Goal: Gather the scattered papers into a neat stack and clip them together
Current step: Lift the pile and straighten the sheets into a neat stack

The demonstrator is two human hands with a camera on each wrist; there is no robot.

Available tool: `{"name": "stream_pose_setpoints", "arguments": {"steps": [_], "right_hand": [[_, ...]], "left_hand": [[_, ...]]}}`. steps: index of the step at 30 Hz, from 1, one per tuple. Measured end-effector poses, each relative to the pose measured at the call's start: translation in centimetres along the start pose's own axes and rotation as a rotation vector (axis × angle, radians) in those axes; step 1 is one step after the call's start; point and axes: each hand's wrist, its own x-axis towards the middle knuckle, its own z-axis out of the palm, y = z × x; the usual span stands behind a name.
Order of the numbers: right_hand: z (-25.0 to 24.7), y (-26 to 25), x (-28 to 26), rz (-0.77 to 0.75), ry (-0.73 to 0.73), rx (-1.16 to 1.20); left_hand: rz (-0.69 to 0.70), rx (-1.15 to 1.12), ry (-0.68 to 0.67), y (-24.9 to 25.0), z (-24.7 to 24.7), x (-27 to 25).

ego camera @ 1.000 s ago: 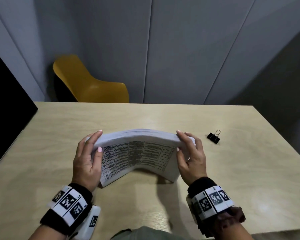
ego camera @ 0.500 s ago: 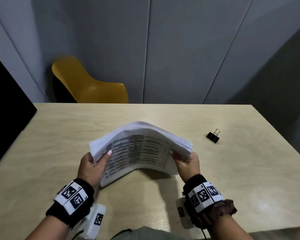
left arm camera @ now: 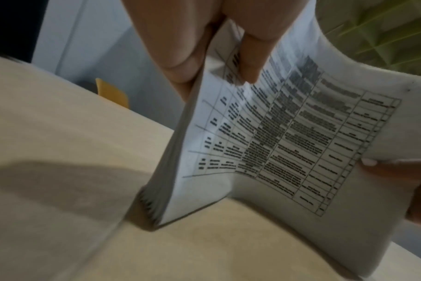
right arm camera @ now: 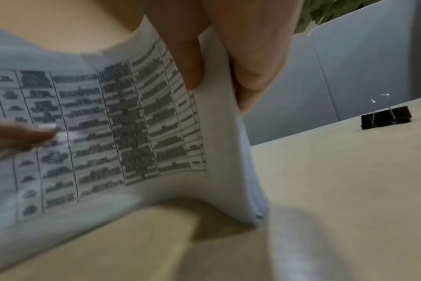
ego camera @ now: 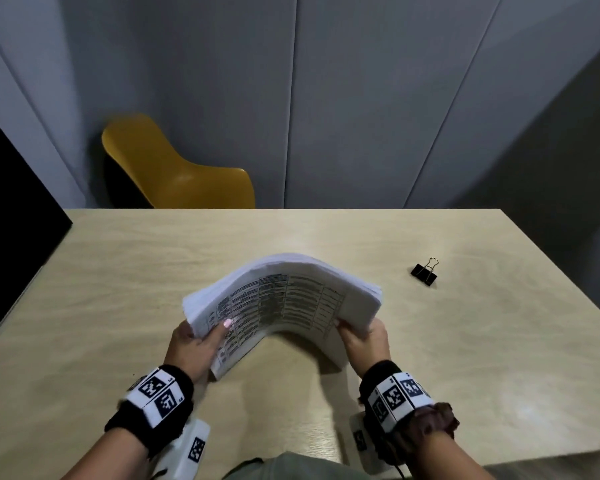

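A thick stack of white papers [ego camera: 284, 299] printed with a table stands on its lower edge on the wooden table [ego camera: 118, 271], arched upward in the middle. My left hand [ego camera: 201, 337] grips its left end, thumb on the printed face. My right hand [ego camera: 357, 336] grips the right end the same way. In the left wrist view the stack [left arm camera: 276, 133] has its lower left corner on the table, pinched by my left hand [left arm camera: 219, 62]. The right wrist view shows the stack [right arm camera: 132, 123] pinched by my right hand [right arm camera: 219, 62]. A black binder clip [ego camera: 425, 272] [right arm camera: 386, 117] lies on the table to the right, apart from both hands.
A yellow chair [ego camera: 174, 168] stands behind the table's far edge, in front of grey wall panels. A black panel [ego camera: 11, 209] rises along the table's left side. The table's right edge is close to the clip.
Both hands slid from the top edge of the stack down to its sides. The stack rose and arched more, tilting slightly, while the head view drew nearer.
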Motion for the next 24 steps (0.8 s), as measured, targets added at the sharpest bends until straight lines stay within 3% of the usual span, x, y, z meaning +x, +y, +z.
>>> {"name": "stream_pose_setpoints", "arguments": {"steps": [3, 7, 11, 18, 21, 24], "right_hand": [[-0.3, 0.0, -0.3, 0.007, -0.014, -0.024], [-0.7, -0.9, 0.0, -0.032, 0.075, 0.071], [-1.1, -1.3, 0.6, 0.084, 0.157, 0.136], [-1.4, -2.0, 1.4, 0.246, 0.279, 0.507], [-1.2, -2.5, 1.1, 0.290, 0.026, 0.936], [-1.2, -3.6, 0.6, 0.322, -0.266, 1.099]], "left_hand": [[0.028, 0.087, 0.007, -1.3, -0.6, 1.0], [0.066, 0.114, 0.006, -1.1, -0.9, 1.8], [-0.020, -0.069, -0.026, -1.5, -0.6, 1.5], [-0.086, -0.379, -0.147, -1.7, 0.4, 0.5], [-0.136, -0.523, -0.240, -1.4, 0.2, 0.4], [-0.171, -0.514, -0.327, -1.1, 0.2, 0.2]]}}
